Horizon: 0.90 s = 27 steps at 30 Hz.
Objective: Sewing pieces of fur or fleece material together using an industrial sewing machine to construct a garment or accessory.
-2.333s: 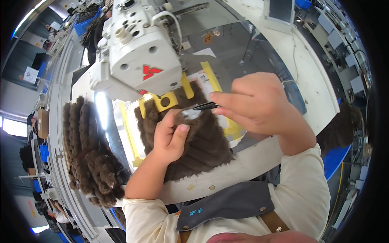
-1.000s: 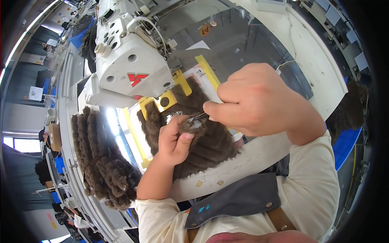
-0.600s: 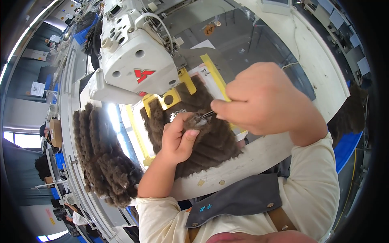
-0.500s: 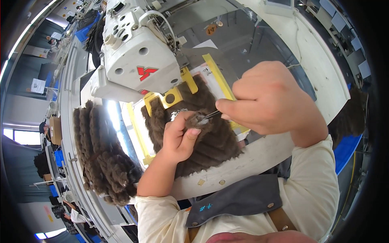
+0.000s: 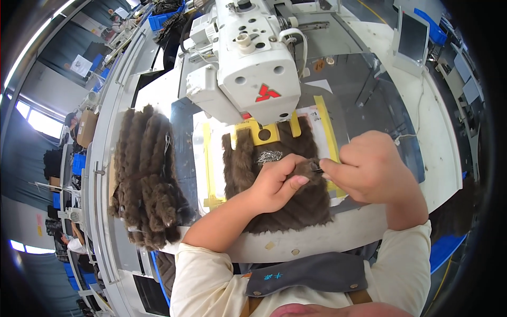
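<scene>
My left hand [image 5: 277, 182] pinches a small tuft of brown fur [image 5: 306, 168] between thumb and fingers. The fingers of my right hand [image 5: 364, 168] close on a thin, dark, pointed metal tool [image 5: 318, 169], mostly hidden in the grip. Its tip meets the fur beside my left fingers; whether it is tweezers or a needle I cannot tell. Below both hands lies a brown fur panel [image 5: 296, 211], flat on a white sheet with yellow tape edges. On the panel, just beyond my left hand, sits a small heap of shiny silver bits [image 5: 269, 157].
A white sewing machine head [image 5: 259, 79] stands over the panel's far edge, with a yellow notched plate [image 5: 264, 135] beneath it. To the left, long brown fur strips [image 5: 148, 174] lie stacked. At the far right are a grey-framed screen [image 5: 412, 37] and a white cable [image 5: 417, 132].
The view has shifted, so the machine and panel appear farther right. My hands are closer together, and less of the tool shows between my right fingers and the fur.
</scene>
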### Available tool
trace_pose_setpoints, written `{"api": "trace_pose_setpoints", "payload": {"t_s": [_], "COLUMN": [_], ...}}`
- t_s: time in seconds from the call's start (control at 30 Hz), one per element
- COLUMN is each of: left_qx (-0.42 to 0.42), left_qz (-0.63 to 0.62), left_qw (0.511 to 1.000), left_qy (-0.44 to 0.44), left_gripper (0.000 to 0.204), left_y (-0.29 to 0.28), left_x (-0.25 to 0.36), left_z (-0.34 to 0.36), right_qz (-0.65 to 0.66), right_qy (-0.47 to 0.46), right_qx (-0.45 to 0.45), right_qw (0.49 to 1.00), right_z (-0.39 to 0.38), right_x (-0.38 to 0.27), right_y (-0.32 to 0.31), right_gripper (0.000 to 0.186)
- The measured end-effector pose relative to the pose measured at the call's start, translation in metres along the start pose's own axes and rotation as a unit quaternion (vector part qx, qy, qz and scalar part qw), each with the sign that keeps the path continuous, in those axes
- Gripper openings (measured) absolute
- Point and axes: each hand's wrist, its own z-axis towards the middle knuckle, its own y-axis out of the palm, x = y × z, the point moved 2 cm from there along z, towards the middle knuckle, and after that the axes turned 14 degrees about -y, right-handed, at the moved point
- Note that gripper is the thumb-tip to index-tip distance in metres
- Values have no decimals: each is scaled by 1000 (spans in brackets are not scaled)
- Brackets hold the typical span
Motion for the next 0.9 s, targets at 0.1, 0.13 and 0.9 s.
{"api": "trace_pose_setpoints", "payload": {"t_s": [0.1,0.13,0.9], "left_qx": [1,8,14], "left_qz": [16,21,39], "left_qw": [1000,1000,999], "left_qy": [20,13,2], "left_gripper": [23,24,24], "left_y": [2,2,3], "left_x": [-1,-1,-3], "left_z": [1,1,3], "right_qz": [-1,2,14], "right_qy": [0,0,-5], "right_qx": [-4,-8,-37], "right_qw": [1000,1000,999], "right_z": [-1,0,0], "right_x": [-1,-1,2], "right_y": [3,3,4], "right_gripper": [9,8,13]}}
